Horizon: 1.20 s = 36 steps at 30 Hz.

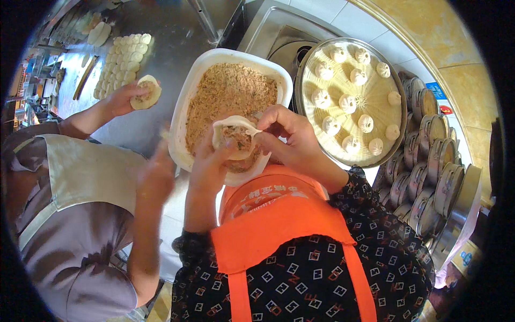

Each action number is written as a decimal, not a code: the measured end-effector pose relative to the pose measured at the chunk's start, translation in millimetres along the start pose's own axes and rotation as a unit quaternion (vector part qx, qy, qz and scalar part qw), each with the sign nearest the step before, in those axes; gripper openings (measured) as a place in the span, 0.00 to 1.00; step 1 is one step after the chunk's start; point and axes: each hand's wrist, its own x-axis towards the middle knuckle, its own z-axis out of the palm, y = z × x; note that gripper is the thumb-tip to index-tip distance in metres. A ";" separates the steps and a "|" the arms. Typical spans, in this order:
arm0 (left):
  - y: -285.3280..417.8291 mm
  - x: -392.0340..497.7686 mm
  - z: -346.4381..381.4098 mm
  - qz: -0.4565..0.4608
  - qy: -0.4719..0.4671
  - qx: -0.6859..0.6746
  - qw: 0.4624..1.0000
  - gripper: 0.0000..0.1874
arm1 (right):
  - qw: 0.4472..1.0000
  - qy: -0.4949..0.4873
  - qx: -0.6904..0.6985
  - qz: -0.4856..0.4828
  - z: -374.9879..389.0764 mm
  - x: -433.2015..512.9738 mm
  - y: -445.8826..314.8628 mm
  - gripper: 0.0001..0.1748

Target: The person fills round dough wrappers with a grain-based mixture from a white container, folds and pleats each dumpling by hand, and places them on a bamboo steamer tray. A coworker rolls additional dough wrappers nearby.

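Note:
A round dough wrapper (236,120) with meat filling (239,137) inside rests in my left hand (213,161), whose fingers cup it from below and from the side. My right hand (287,133) pinches the wrapper's edge between thumb and forefinger, where a few small pleats have gathered. The top of the bun is still a wide opening, and the filling shows. Both hands are over the near part of a white plastic tub (181,133) that holds a large amount of minced filling (233,86).
Right of the tub, a round steamer tray (358,96) carries several pleated buns (347,104). Stacked bamboo steamers (426,133) stand farther right. At left, a co-worker's hand (124,96) holds a filled wrapper (147,92); dough pieces (124,60) and a rolling pin (85,78) lie on the metal table (165,44).

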 end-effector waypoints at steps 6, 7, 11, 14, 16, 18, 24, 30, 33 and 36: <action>-6.0 0.1 2.6 0.015 0.044 0.100 0.994 0.26 | 0.967 -0.002 -0.179 -0.183 0.4 6.4 2.2 0.10; -4.0 -0.2 2.2 0.011 0.040 0.123 0.992 0.26 | 0.966 -0.001 -0.180 -0.187 0.0 8.2 3.2 0.11; 1.1 -2.4 4.0 0.025 0.027 0.170 0.985 0.25 | 0.981 0.021 -0.145 -0.129 0.4 7.9 4.7 0.11; 5.0 -1.5 3.2 -0.023 0.028 0.186 0.982 0.24 | 0.971 -0.009 -0.174 -0.165 -0.5 6.9 4.6 0.12; 6.3 0.0 1.4 0.011 0.014 0.291 0.957 0.25 | 0.964 -0.021 -0.183 -0.192 -0.8 6.3 4.9 0.14; 7.2 0.8 -0.9 0.041 -0.010 0.369 0.928 0.26 | 0.973 -0.009 -0.157 -0.171 -0.8 5.7 5.6 0.14; 2.7 -1.4 1.8 0.045 0.015 0.158 0.986 0.29 | 0.985 -0.004 -0.081 -0.155 -0.1 2.4 6.7 0.12; -4.2 0.3 7.1 0.056 0.000 0.040 0.998 0.25 | 0.999 0.000 -0.049 0.019 -0.6 0.9 -0.8 0.18; -0.9 -1.9 1.8 0.019 0.008 0.169 0.985 0.25 | 0.980 -0.030 -0.179 -0.077 -1.9 3.6 -3.6 0.16; 5.4 -2.2 -5.4 -0.013 -0.037 0.216 0.976 0.26 | 0.969 -0.034 -0.182 -0.162 -1.6 6.3 -1.7 0.13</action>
